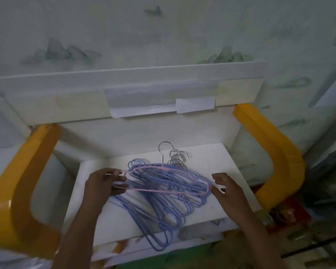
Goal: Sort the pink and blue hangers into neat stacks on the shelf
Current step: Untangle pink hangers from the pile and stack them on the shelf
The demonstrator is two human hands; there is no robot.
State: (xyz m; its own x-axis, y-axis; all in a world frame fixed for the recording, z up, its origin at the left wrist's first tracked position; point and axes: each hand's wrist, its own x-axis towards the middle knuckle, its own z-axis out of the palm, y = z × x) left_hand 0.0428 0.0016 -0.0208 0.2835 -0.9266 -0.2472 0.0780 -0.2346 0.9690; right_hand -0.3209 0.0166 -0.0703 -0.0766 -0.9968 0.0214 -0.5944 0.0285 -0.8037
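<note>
My left hand [103,182] pinches the pink hanger [163,179] above the blue hangers [163,206]. My right hand [226,188] is spread loosely at its other end; I can't tell if it touches. The hooks [177,157] blur together.

Dim, soft light; overall blur; edges warped.

Both bare forearms are reaching forward — the left hand [103,183] is pinching with curled fingers, the right hand [228,188] is spreading its fingers, relaxed and holding nothing.

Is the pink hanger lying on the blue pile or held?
Held: the left hand pinches the pink hanger's left end above the blue hangers.
</note>
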